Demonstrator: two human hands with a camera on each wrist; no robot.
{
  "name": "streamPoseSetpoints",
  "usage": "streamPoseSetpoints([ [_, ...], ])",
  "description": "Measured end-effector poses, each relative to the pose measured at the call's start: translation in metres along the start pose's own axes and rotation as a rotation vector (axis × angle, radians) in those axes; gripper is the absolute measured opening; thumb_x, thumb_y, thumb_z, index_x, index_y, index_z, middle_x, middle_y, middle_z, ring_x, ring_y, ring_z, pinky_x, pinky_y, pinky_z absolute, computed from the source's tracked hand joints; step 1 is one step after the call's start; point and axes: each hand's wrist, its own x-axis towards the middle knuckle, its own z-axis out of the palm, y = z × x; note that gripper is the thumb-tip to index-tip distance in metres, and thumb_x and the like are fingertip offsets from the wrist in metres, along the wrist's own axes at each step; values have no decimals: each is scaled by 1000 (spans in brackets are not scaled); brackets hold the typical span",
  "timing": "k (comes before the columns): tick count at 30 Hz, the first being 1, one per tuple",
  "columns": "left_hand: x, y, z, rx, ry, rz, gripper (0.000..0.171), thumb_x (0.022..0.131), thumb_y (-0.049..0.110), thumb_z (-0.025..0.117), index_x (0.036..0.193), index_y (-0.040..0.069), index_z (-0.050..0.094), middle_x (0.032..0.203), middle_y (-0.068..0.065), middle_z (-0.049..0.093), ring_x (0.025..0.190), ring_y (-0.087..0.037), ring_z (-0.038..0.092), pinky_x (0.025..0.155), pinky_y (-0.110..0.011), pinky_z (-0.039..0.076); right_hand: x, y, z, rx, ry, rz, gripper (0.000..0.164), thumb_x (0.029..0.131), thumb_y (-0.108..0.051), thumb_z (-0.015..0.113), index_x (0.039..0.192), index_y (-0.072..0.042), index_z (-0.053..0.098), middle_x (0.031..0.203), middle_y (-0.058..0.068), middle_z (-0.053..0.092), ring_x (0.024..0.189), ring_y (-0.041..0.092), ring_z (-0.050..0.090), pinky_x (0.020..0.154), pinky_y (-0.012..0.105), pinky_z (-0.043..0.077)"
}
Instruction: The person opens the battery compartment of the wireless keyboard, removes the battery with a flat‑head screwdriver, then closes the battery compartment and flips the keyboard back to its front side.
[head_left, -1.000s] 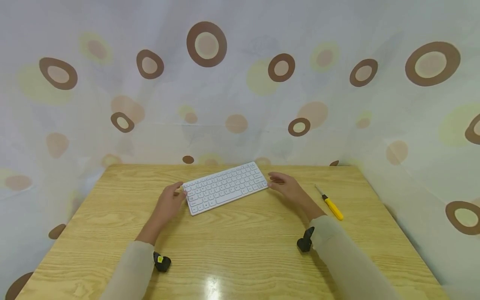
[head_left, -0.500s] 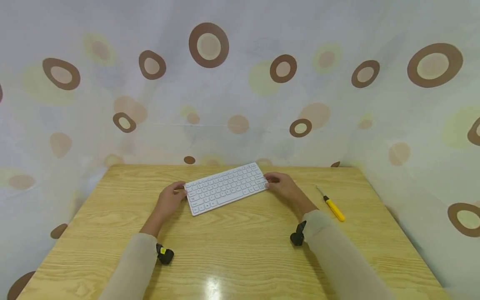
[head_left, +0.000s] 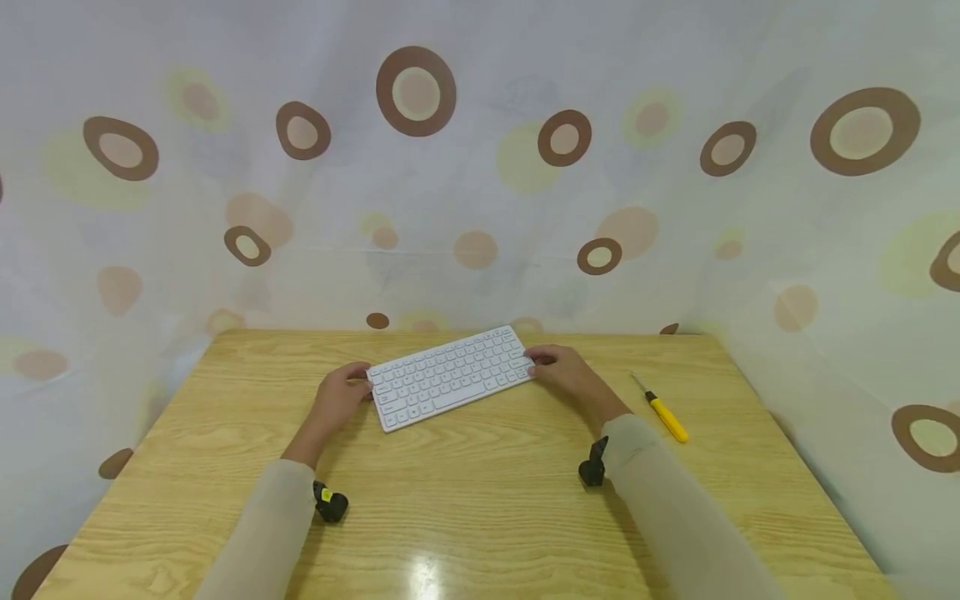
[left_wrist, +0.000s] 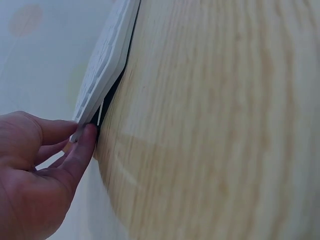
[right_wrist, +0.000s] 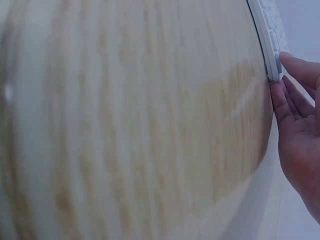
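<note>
A white keyboard (head_left: 450, 377) lies at a slant near the back of the wooden table, its right end farther back than its left. My left hand (head_left: 339, 402) pinches the left end, thumb on one face and fingers at the other. In the left wrist view a dark gap shows under the keyboard's edge (left_wrist: 107, 75), beside the left hand (left_wrist: 37, 175). At the opposite end, my right hand (head_left: 572, 377) grips the short side. The right wrist view shows the right thumb (right_wrist: 299, 67) on the key side and fingers (right_wrist: 281, 102) at the edge below.
A screwdriver (head_left: 666, 417) with a yellow handle lies on the table (head_left: 480, 500) to the right of the right hand. Behind the table's back edge hangs a patterned white curtain (head_left: 480, 183), which also runs along the right side.
My right hand has moved left from beside the keyboard and now grips its right end. My left hand has stayed at the left end. The keyboard has barely shifted.
</note>
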Motion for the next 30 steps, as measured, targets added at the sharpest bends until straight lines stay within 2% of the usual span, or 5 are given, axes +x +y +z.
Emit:
streamPoseSetpoints([
  [5, 1, -2, 0, -24, -1, -6, 44, 103, 5, 49, 146, -6, 46, 138, -27, 53, 121, -37, 61, 97, -39, 54, 4, 2, 1, -18, -10, -12, 41, 96, -21, 67, 134, -9, 64, 133, 15, 62, 119, 30, 56, 108, 49, 42],
  [14, 5, -3, 0, -47, -25, -18, 44, 103, 4, 49, 146, -7, 46, 138, -27, 54, 120, -36, 61, 96, -35, 55, 1, -3, -2, -58, -37, -48, 38, 95, -15, 67, 131, -4, 63, 120, 13, 65, 107, 26, 58, 99, 44, 45],
  [21, 7, 1, -2, -67, -51, -17, 45, 102, 1, 48, 146, -9, 44, 140, -29, 52, 121, -36, 59, 99, -39, 53, -11, -9, -4, -76, -47, -29, 37, 95, -15, 67, 129, -2, 64, 124, 15, 64, 111, 27, 57, 102, 46, 45],
  [30, 9, 4, 3, -56, -62, -5, 44, 102, 2, 51, 144, -9, 46, 137, -28, 55, 120, -36, 61, 97, -39, 54, -27, -8, -4, -118, -17, -44, 36, 93, -11, 68, 126, 1, 65, 114, 14, 66, 102, 26, 59, 93, 43, 48],
])
